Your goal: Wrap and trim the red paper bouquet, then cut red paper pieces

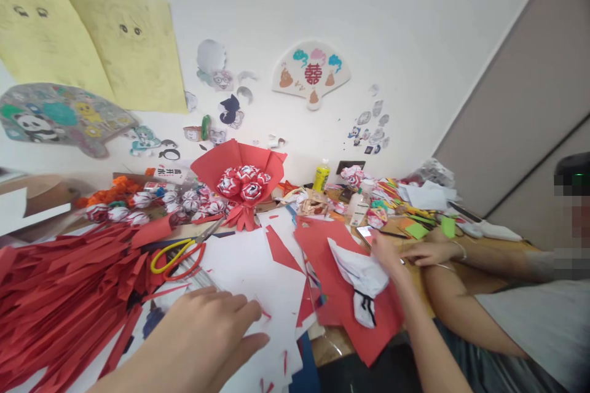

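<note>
- While the left hand (214,322) is held above loose white paper (251,267), its fingers are gently bent and lie side by side, with the thumb apart from them; nothing shows between them.
- Scissors (197,241) with yellow and orange handles rest beyond the left hand, blades pointing away from the wearer.
- Red paper strips (69,295) form a broad heap on the left of the worktop (416,277).
- The right hand (386,253) is beside a white wrapper (366,279), gathered at a narrow neck by a black tie; whether its fingers pinch anything cannot be told.
- Red sheets (320,245) lie beneath the white wrapper, right of the white paper.
- A phone (366,232) is partly hidden by the right hand.
- A co-worker's hand (428,253), with a band at the wrist, rests just right of the right hand.
- A bouquet (239,184) of red-and-white paper flowers in a red wrap leans near the wall, left of a yellow bottle (321,177).
- Mounted on the wall above: a decorated white fan (295,77) and yellow sheets (142,64) bearing drawings.
</note>
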`<state>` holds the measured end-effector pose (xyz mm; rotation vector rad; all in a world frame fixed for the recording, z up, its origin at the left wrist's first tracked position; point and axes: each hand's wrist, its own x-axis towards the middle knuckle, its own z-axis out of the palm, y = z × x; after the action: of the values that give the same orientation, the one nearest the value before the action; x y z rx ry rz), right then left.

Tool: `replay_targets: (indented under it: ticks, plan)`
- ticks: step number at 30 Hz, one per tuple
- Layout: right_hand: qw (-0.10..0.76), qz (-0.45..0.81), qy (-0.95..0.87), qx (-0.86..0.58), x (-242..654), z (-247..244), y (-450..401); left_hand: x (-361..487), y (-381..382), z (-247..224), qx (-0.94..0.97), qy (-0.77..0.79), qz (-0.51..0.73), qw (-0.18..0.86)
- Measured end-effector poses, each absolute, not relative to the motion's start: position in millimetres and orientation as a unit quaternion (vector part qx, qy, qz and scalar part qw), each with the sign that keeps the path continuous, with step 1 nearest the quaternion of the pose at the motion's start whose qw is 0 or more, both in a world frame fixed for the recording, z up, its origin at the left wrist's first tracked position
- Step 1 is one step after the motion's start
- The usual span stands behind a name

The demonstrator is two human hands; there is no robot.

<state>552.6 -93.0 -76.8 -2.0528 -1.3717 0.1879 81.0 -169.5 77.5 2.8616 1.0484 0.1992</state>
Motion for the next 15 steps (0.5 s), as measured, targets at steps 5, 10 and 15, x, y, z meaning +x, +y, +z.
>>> replay_targets:
  ticks: [5,10,15]
  plan:
    - [0.220,0.024,-0.539,-0.813,600,-109,-130,93,-170,75,0.936,0.348,0.010,0.054]
    - [0.171,-0.029,-0.554,-0.814,632,-101,-146,98,-166,74,0.934,0.354,0.010,0.052]
    - [0.169,-0.040,-0.579,-0.797,647,-94,-145,101,-161,73,0.930,0.364,-0.011,0.053]
